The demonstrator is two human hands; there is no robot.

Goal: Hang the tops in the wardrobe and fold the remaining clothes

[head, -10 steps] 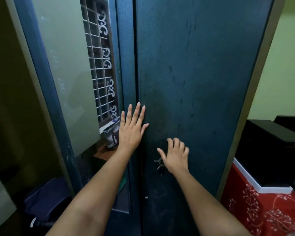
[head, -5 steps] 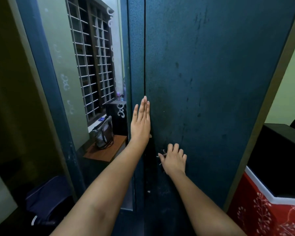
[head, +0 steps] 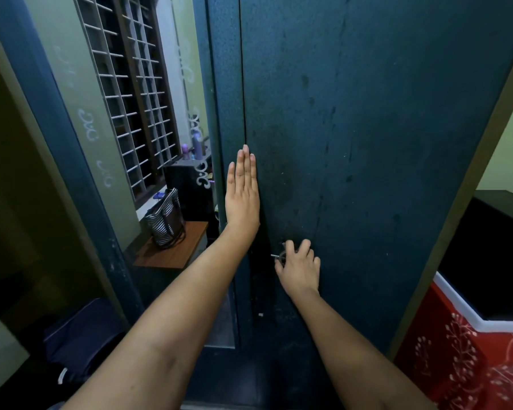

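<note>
Looks like a bedroom in someone's home: a dark blue steel wardrobe (head: 367, 143) with a mirrored door (head: 125, 119), a barred window (head: 131, 93) reflected in it, a striped handbag (head: 165, 220) on a small wooden table (head: 175, 250), and red floral cloth (head: 462, 359).

Left hand (head: 243, 190) flat on wardrobe door (head: 367, 143) seam — right hand (head: 298, 266) lower, apparently at key (head: 279, 255).

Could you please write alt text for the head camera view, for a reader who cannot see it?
A person's left hand presses flat against the closed dark teal wardrobe doors while the right hand grips the metal handle. The left door's mirror reflects a barred window and a striped bag.
</note>
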